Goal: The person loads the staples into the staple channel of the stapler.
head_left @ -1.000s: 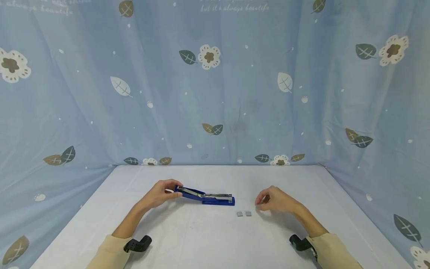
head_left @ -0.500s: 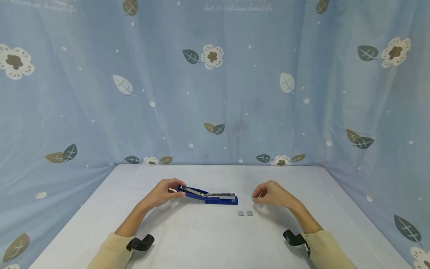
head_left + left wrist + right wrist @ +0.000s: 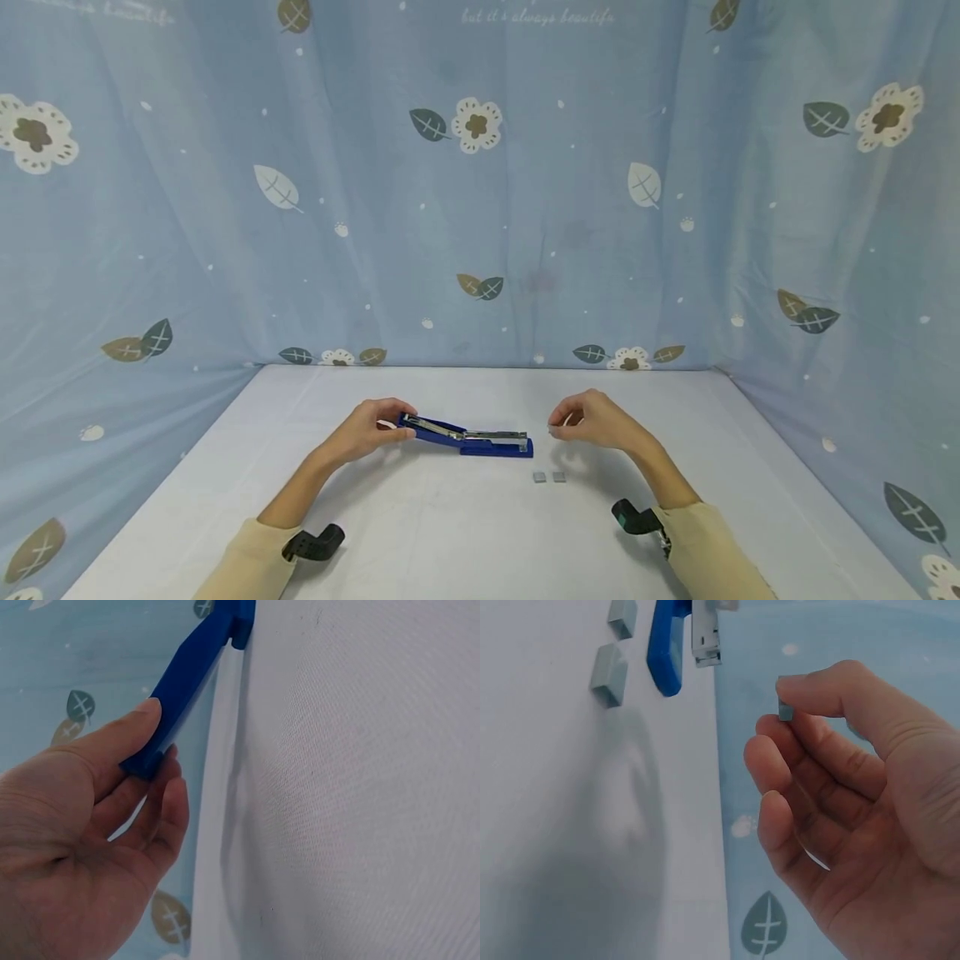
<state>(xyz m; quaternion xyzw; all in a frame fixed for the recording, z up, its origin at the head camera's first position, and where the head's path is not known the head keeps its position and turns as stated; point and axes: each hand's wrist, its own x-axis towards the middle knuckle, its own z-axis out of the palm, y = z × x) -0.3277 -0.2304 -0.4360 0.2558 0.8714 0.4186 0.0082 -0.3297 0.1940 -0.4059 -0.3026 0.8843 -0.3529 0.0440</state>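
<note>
A blue stapler (image 3: 495, 450) lies opened out on the white table, its metal staple channel (image 3: 497, 435) exposed and its top arm (image 3: 184, 682) folded back to the left. My left hand (image 3: 375, 433) pinches the end of that arm between thumb and fingers, holding it raised off the table. Right of the stapler, above the table, my right hand (image 3: 588, 419) pinches a small grey strip of staples (image 3: 784, 710) between thumb and index finger. Two more short strips of staples, a left one (image 3: 539, 477) and a right one (image 3: 558, 477), rest just in front of the stapler's right end.
The white tabletop (image 3: 450, 533) stretches around the hands. A blue curtain (image 3: 480, 208) printed with leaves and flowers hangs behind it and along both sides. Black wrist cameras, left (image 3: 315, 543) and right (image 3: 633, 518), sit at the beige sleeves.
My right hand has lifted with its strip of staples and moved left and away from me, closer to the stapler. The left hand keeps its hold on the stapler's arm, nearly still.
</note>
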